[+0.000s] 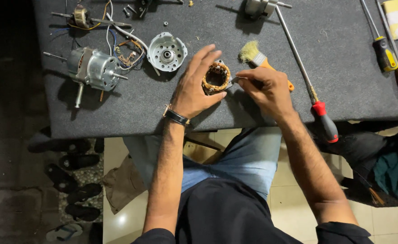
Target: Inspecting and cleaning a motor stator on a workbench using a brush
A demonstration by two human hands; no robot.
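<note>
Two hands are working: left hand (pixel 193 88) gripping the heavy, rigid stator (pixel 216 77) by its rim, right hand (pixel 266 88) at three o'clock pinching a small tool (pixel 236 79).

Copper-orange windings on a dull grey stator (pixel 216 77). Orange handle, pale yellowish bristles on the brush (pixel 256 56). Red and black grip on the long screwdriver (pixel 324 119) — silver shaft. Dark grey table mat (pixel 343 81) (faintly speckled). Silver motor (pixel 93 68); black wristband (pixel 177 117).
</note>
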